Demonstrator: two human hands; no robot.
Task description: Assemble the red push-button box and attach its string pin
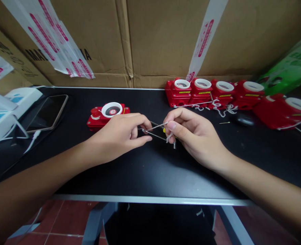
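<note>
My right hand (195,134) pinches a thin whitish string (157,127) between thumb and fingers. The string runs taut to the left, toward the fingers of my left hand (125,131). Below it, a thin bent metal rod (157,136) spans the gap between both hands. My left fingers are curled around the rod's left end, though the exact contact is partly hidden. A small yellow piece (164,130) shows beside my right fingertips. Just behind my left hand sits a red box-shaped device (95,117) with a white ring on top, partly covered by the hand.
Several similar red devices (179,98) with loose white strings (222,108) line the back right. A phone (48,112) and a white power strip (20,102) lie left on the black table (145,173). Cardboard boxes (153,41) stand behind; a green package (290,64) is at right.
</note>
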